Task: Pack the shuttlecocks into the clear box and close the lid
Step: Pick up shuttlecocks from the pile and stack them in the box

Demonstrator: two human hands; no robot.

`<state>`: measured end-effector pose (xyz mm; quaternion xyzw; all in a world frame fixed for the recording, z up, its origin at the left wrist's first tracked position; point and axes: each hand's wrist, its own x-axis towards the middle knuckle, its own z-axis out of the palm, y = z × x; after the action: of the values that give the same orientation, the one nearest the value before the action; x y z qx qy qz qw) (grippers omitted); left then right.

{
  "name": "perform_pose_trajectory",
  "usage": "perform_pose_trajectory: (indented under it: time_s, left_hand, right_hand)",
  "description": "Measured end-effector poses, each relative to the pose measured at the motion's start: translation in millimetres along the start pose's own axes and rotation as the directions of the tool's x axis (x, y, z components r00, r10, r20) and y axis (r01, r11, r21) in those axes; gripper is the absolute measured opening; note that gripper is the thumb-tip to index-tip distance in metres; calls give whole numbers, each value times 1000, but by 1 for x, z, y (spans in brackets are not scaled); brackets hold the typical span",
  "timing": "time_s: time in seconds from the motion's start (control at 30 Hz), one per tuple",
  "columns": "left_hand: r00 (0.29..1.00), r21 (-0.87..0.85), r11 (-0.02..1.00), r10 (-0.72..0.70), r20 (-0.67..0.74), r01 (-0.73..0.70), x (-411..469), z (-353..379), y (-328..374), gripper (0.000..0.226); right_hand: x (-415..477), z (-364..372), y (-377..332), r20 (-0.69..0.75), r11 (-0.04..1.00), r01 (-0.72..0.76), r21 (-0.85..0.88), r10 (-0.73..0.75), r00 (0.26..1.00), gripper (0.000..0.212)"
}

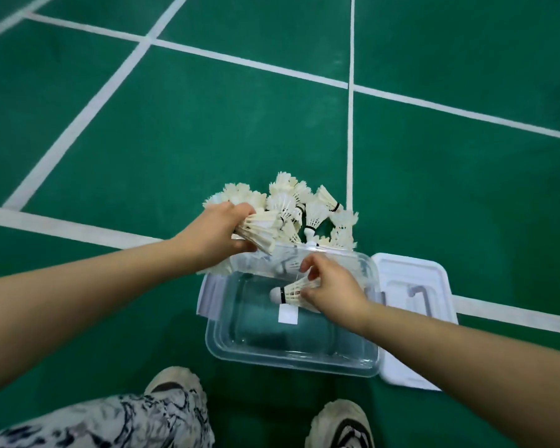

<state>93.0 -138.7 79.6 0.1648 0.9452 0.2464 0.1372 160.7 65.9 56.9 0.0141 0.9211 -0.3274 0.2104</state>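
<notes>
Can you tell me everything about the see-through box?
The box is clear plastic, rectangular with rounded corners and a thick rim. It sits open and upright on the green floor, lid off beside it. A white sticker shows on it. The right hand holds a shuttlecock over it.

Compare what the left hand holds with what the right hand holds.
The left hand grips a bunch of white feather shuttlecocks; the right hand pinches a single white feather shuttlecock. The bunch is at the far rim of the clear plastic box; the single one is over its inside. The bunch's corks are hidden; the single one's white cork shows. Both are white-feathered.
</notes>
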Motion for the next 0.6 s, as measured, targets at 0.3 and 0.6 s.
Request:
perform_pose_trajectory:
  time_s: [0.3, 0.6]
  left_hand:
    - [1000, -72, 997, -20, -9, 19, 0, 17, -19, 50]
    - [999, -103, 994, -36, -19, 34, -5, 21, -29, 54]
  right_hand:
    - [53, 71, 15, -30, 987, -99, 126, 103, 994, 34]
    - [75, 96, 23, 18, 993, -54, 105, 52, 998, 36]
